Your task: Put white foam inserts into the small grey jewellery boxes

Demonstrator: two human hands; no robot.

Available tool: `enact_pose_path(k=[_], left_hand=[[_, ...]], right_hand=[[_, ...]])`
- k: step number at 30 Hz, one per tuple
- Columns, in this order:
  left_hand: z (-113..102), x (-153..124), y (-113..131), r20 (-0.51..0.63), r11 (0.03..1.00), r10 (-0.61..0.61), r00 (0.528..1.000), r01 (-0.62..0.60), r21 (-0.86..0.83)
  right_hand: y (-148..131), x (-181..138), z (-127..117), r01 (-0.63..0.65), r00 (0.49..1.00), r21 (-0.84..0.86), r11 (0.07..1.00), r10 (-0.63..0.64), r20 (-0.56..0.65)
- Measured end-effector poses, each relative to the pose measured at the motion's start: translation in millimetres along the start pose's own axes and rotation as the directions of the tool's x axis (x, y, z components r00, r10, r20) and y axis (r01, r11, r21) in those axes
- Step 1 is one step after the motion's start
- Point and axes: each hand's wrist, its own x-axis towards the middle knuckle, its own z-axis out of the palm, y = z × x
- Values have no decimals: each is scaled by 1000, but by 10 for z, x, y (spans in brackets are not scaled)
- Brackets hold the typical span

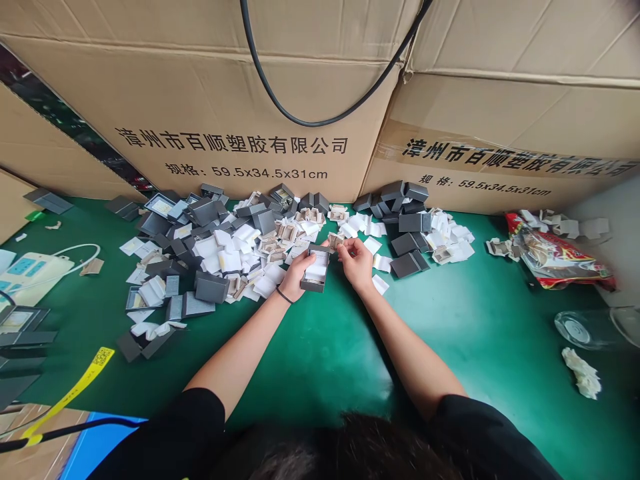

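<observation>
My left hand (297, 275) grips a small dark grey gift box (317, 270), tilted so its white inside faces me. Just right of it, my right hand (357, 264) pinches a small folded cardboard insert (335, 241) between thumb and fingers, close to the box's upper edge. Behind my hands spreads a heap of white and brown paper inserts (287, 233). Dark grey boxes (211, 288) lie mixed with them on the left, some open. A second cluster of dark boxes (410, 244) and white inserts (449, 233) lies beyond my right hand.
Large cardboard cartons (225, 93) wall off the back of the green table (320, 373), and a black cable (310, 123) hangs before them. At right are a red snack bag (555, 253), a clear glass (590, 329) and crumpled tissue (581, 373). A white power strip (37, 273) lies left.
</observation>
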Motion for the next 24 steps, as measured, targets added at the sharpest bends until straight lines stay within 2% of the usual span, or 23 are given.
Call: enact_pose_path(k=[9,17,24], left_hand=[[101,-61,117,-14,993,-101,995,102,62],[108,-50,66,2,995,-50,999,50,85],[100,-23,43,-40,998,34,999,-32,48]], right_hand=[[39,13,-11,-5,1000,-17,1000,5,6],[-22,-9,-7,4,993,-72,997,-12,-119],[19,14,5,2,998,-80,997,-7,-61]])
